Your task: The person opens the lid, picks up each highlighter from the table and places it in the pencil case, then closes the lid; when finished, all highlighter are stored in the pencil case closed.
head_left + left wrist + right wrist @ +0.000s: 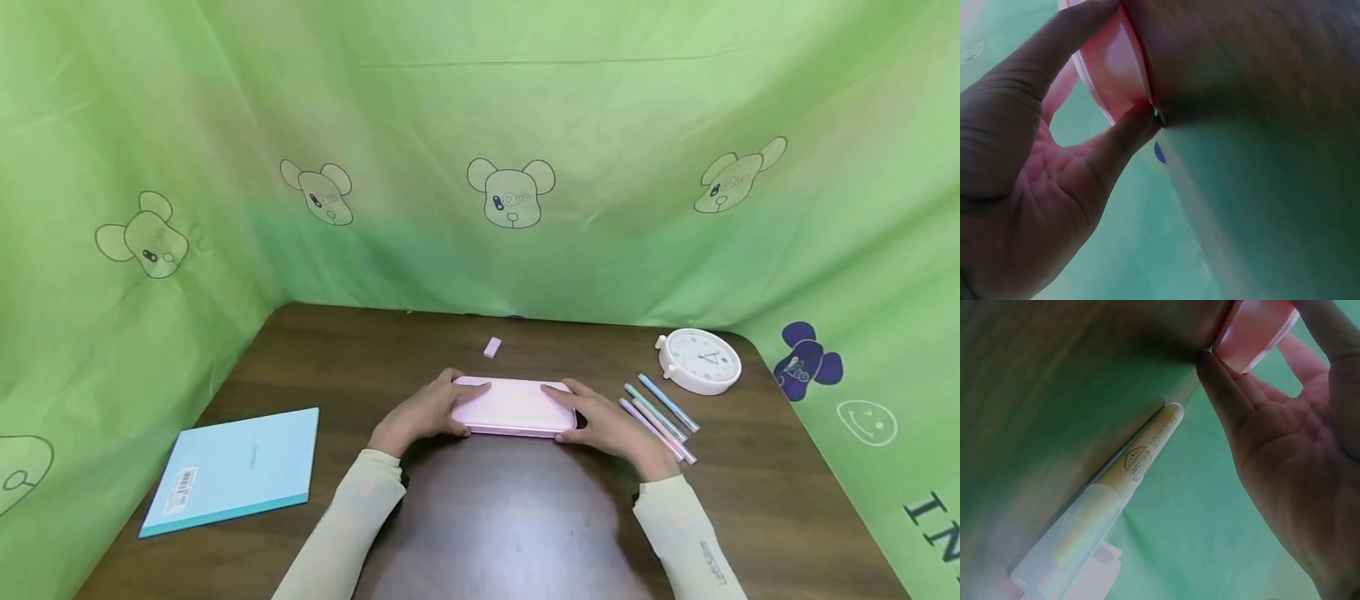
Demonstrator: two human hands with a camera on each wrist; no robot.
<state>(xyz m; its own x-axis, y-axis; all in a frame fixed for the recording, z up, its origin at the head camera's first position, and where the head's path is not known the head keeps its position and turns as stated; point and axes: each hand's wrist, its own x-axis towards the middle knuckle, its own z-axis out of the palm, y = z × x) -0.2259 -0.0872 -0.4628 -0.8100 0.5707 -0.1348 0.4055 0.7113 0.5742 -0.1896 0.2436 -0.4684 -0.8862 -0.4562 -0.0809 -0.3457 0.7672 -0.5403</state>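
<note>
A pink, rounded rectangular pencil case [514, 407] lies lengthwise across the middle of the table, its lid closed. At its left end, my left hand [426, 410] grips it, with the thumb at the near edge and a finger over the top. My right hand [609, 423] holds the opposite end in much the same way. In the left wrist view, fingers and thumb curve round the end of the case [1113, 59]. The right wrist view shows fingertips at the lower edge of the case [1254, 331], right by the tabletop.
Several pastel pens [660, 417] lie just right of my right hand, with a round white clock [701, 360] behind them. Beyond the case sits a small pink eraser [492, 347]. A light blue notebook [236, 467] rests at the left. Green curtains [510, 275] enclose the table.
</note>
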